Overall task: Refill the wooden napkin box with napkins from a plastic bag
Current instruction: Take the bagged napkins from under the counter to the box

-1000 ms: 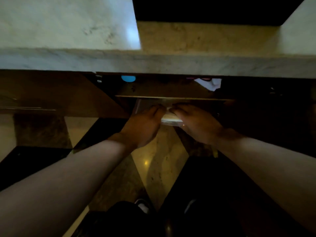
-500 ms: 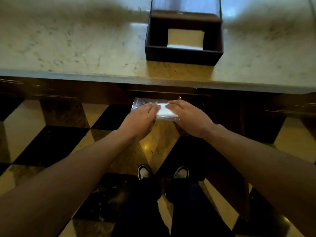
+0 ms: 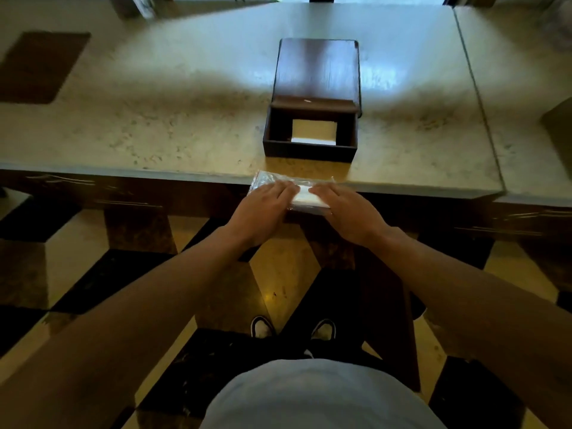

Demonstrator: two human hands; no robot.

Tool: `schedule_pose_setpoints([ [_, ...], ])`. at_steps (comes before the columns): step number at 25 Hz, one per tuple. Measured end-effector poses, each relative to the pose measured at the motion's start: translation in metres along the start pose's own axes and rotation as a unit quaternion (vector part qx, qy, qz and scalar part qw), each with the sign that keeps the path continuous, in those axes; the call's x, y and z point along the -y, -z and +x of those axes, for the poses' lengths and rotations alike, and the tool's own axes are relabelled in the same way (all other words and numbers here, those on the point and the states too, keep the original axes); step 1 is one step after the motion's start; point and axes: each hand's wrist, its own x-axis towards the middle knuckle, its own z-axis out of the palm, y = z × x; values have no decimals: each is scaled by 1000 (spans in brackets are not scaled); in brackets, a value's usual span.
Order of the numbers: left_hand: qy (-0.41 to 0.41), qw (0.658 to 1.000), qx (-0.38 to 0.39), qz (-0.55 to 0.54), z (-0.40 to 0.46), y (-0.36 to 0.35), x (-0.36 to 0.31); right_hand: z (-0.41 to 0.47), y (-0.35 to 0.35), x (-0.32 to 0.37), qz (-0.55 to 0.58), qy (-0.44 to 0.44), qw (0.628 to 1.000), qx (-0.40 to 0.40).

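left hand (image 3: 263,209) + right hand (image 3: 346,212) gripping plastic bag (image 3: 306,196) | no writing legible

Likely hotel or restaurant service area: marble counter (image 3: 154,119), polished checkered stone floor (image 3: 278,274), dark wood cabinetry (image 3: 123,193).

No legible text, label, brand or number that I can read, plastic bag (image 3: 291,193) under my hands unmarked, wooden napkin box (image 3: 310,128) plain
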Motion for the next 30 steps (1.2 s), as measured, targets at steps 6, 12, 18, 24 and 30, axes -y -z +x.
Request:
schedule_pose_setpoints([
  [6, -3, 1000, -1, 20, 3, 15, -12, -2, 13, -10, 17, 25, 1000, 8],
  [12, 23, 999, -21, 25, 18, 28, -2, 27, 20, -17, 24, 43, 999, 3],
  [18, 16, 998, -64, 11, 62, 36, 40, 79, 28, -30, 40, 23, 999, -8],
  [24, 117, 982, -91, -117, 122, 37, 137, 147, 37, -53, 52, -65, 993, -82],
  [30, 276, 749, -75, -597, 165, 39, 154, 179, 36, -45, 77, -115, 978, -156],
])
